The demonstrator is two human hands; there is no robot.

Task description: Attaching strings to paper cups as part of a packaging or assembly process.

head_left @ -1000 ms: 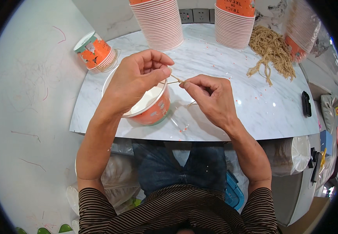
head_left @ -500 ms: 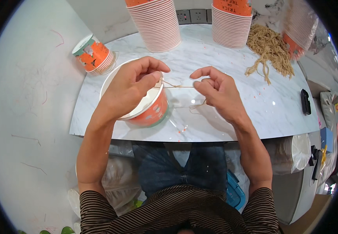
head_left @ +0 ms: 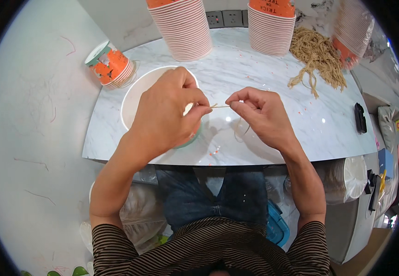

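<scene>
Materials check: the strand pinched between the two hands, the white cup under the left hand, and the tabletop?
Strand: thin tan cord, probably natural-fibre twine, matching the fuzzy tan bundle. White cup: looks like matte paper or card with a thin rolled rim; a coating can't be judged. Tabletop: glossy white with grey veins, marble or a marble-look laminate.

1. Two bare hands over the white marble counter (head_left: 273,69): the left hand (head_left: 165,115) and the right hand (head_left: 261,115).
2. One short length of tan twine (head_left: 220,106), pinched between both hands.
3. One large white paper bowl with an orange outside (head_left: 132,99), upright under the left hand.
4. Three tall stacks of pink-and-orange paper cups along the back: one (head_left: 183,27), another (head_left: 270,25), a third (head_left: 353,32).
5. One small stack of orange cups lying on its side (head_left: 109,64).
6. One loose heap of tan twine pieces (head_left: 317,55).
7. One small black object (head_left: 360,117) near the counter's right edge.
</scene>
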